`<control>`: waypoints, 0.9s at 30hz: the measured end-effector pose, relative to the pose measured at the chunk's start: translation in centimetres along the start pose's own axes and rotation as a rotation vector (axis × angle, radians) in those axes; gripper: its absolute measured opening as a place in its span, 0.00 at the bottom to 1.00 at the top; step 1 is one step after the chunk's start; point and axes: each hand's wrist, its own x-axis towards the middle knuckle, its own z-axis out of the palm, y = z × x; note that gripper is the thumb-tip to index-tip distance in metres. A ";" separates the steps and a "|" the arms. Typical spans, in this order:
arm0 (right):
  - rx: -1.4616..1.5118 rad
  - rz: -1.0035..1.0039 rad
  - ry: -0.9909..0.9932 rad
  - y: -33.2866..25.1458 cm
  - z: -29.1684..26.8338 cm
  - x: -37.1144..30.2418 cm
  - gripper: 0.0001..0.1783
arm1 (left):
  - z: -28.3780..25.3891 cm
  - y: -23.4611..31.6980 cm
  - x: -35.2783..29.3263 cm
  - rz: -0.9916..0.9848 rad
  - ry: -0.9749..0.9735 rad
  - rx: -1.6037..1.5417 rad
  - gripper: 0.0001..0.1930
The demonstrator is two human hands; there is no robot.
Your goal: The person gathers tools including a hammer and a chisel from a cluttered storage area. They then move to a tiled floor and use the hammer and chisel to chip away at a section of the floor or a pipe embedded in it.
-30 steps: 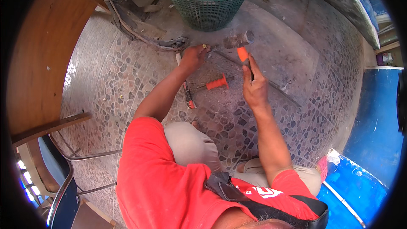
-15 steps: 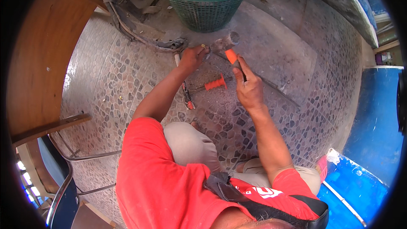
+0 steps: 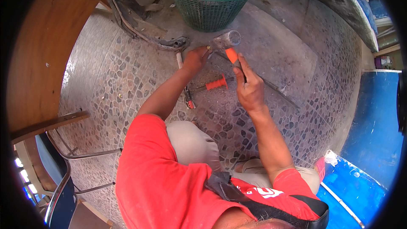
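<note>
My right hand (image 3: 251, 89) is wrapped round the orange and black handle of a hammer (image 3: 228, 40). The heavy metal head is held low over the dusty floor, just right of my left fingertips. With my left hand (image 3: 196, 61) I pinch a small brass-coloured piece (image 3: 209, 47); its lower part is hidden. Under my left wrist lies a long thin tool (image 3: 189, 99) with a red end. Between my hands, a chisel with an orange grip (image 3: 216, 83) rests on the floor among loose debris. A long dark metal bar (image 3: 277, 88) lies behind my right hand.
A green plastic basket (image 3: 207, 10) with a pink bag stands ahead. Dark cables (image 3: 144, 38) run along the floor at the far left. A wooden panel (image 3: 46, 55) and a metal-framed chair (image 3: 63, 186) stand left. Blue panels (image 3: 373, 118) and a pink-bristled brush (image 3: 343, 203) are at right.
The hammer head has turned slightly, so more of its round face shows. My left hand has barely shifted and keeps its pinch. The whole view has moved a little.
</note>
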 end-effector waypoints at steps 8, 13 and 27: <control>-0.360 -0.064 -0.159 1.4 1.9 0.2 0.26 | 0.3 -1.8 -0.3 0.086 -0.059 0.075 0.06; -0.217 -0.134 0.007 0.9 1.7 0.1 0.29 | 0.3 -1.7 -0.1 0.105 -0.043 0.091 0.07; 0.018 -0.021 0.082 0.6 0.8 -0.1 0.23 | 3.7 -2.6 0.3 0.062 0.063 0.243 0.10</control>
